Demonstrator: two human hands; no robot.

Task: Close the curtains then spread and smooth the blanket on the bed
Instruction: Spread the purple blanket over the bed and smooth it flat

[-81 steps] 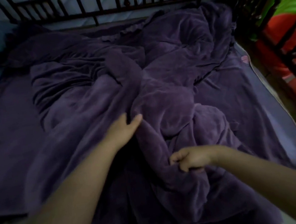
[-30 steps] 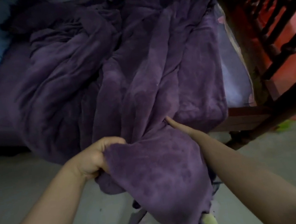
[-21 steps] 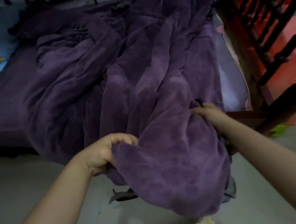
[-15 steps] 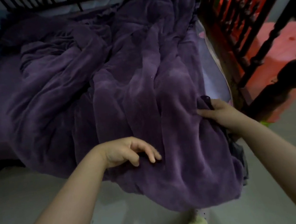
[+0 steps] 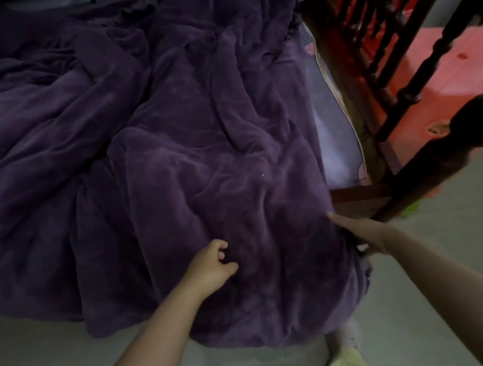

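Note:
The purple fleece blanket [image 5: 201, 163] lies rumpled over the bed, and its near end hangs over the bed's edge down to the floor. My left hand [image 5: 211, 266] rests on the hanging part with its fingers loosely curled and apart, holding nothing. My right hand [image 5: 364, 235] is at the blanket's right edge by the bed's corner. Its thumb lies along the top and its other fingers are tucked behind the edge. No curtains are in view.
A dark wooden bed end with turned spindles [image 5: 398, 76] stands close on the right, with a red plastic piece [image 5: 459, 74] behind it. A strip of pale sheet [image 5: 333, 140] shows beside the blanket. On the grey floor [image 5: 42, 362] lies a yellow-green cloth [image 5: 347, 365].
The blanket was dragged toward the near edge and laid down flatter. My left hand has let go of it. My right hand slid down along its right edge to the bed's corner.

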